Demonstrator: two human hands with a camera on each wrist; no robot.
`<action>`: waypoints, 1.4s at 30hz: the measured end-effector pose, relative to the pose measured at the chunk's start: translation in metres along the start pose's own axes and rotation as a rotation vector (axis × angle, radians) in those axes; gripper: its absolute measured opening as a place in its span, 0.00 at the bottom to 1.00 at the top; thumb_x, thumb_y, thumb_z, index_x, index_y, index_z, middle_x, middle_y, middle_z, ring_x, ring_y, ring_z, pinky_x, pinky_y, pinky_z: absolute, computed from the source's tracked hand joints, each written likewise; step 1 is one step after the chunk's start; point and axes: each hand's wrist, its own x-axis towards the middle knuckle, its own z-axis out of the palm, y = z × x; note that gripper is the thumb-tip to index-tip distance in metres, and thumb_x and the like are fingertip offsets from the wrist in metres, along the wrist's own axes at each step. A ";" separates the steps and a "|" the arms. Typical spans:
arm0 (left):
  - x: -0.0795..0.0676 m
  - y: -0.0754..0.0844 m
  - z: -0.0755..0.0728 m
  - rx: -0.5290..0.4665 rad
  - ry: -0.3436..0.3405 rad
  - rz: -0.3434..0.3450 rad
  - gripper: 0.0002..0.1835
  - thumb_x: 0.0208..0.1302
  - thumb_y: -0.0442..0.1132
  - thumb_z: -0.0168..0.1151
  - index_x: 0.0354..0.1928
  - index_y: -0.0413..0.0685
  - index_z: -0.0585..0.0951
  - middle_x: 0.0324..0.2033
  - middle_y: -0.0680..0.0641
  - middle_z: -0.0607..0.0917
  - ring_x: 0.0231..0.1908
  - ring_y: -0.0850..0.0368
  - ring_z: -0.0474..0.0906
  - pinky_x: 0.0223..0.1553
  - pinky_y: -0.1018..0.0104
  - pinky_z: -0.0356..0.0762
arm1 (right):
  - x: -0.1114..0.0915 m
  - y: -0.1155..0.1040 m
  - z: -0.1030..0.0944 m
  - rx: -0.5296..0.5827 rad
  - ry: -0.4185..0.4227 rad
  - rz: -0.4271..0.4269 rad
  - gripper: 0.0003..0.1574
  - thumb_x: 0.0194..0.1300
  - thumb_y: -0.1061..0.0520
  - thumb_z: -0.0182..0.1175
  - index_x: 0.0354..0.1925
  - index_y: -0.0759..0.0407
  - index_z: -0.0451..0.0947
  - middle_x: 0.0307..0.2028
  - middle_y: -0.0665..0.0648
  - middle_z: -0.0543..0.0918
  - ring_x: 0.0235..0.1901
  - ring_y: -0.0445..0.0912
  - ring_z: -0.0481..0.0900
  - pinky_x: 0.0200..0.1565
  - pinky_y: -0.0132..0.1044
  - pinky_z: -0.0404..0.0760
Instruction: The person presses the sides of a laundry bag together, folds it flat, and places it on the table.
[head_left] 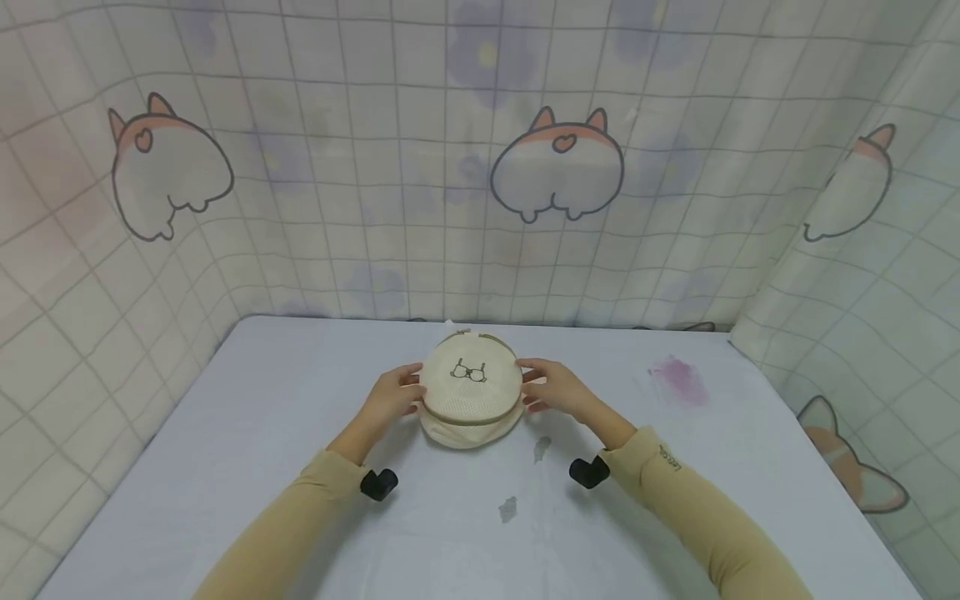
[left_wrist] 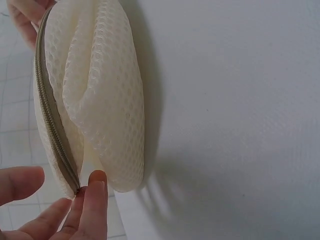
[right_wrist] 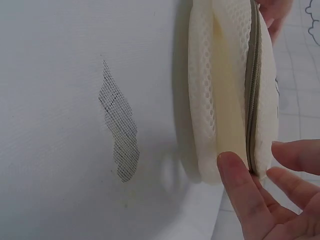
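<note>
A round cream mesh laundry bag [head_left: 467,383] with a pair of glasses printed on its lid sits near the table's far edge. A tan zip [left_wrist: 50,117] runs round the lid's rim. My left hand [head_left: 396,392] is at the bag's left side, fingertips at the rim and the thumb a little apart from the lid. At the opposite side my right hand [head_left: 553,388] reaches in with spread fingers, their tips at the zip's edge. In the right wrist view, one finger [right_wrist: 235,172] lies below the rim and the thumb [right_wrist: 298,155] is beside the lid. Between lid and base the mesh puffs out in folds.
The white-covered table [head_left: 300,367] has a pink stain [head_left: 678,381] at right and two grey patches, one nearer [head_left: 508,509] and one beside the bag [head_left: 542,449]. Checked curtains [head_left: 360,192] with animal prints hang behind and at both sides.
</note>
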 end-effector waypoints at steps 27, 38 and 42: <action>-0.006 0.003 0.005 0.339 0.041 0.151 0.30 0.72 0.37 0.56 0.75 0.40 0.68 0.72 0.32 0.67 0.68 0.35 0.69 0.64 0.41 0.71 | -0.011 0.003 0.004 -0.378 0.023 -0.202 0.31 0.75 0.62 0.58 0.72 0.66 0.67 0.67 0.73 0.69 0.61 0.67 0.76 0.58 0.53 0.80; -0.004 0.006 0.002 0.435 0.038 0.313 0.29 0.76 0.37 0.56 0.76 0.41 0.67 0.73 0.36 0.68 0.73 0.37 0.62 0.72 0.43 0.58 | -0.016 0.000 0.011 -0.508 0.045 -0.256 0.32 0.78 0.57 0.57 0.74 0.67 0.65 0.75 0.69 0.60 0.74 0.63 0.59 0.73 0.57 0.58; -0.001 0.006 0.002 0.546 -0.003 0.356 0.28 0.78 0.39 0.53 0.76 0.42 0.66 0.75 0.38 0.64 0.75 0.40 0.57 0.74 0.45 0.53 | -0.014 0.000 0.015 -0.584 0.051 -0.279 0.34 0.79 0.53 0.56 0.75 0.66 0.64 0.77 0.67 0.58 0.75 0.63 0.58 0.72 0.57 0.59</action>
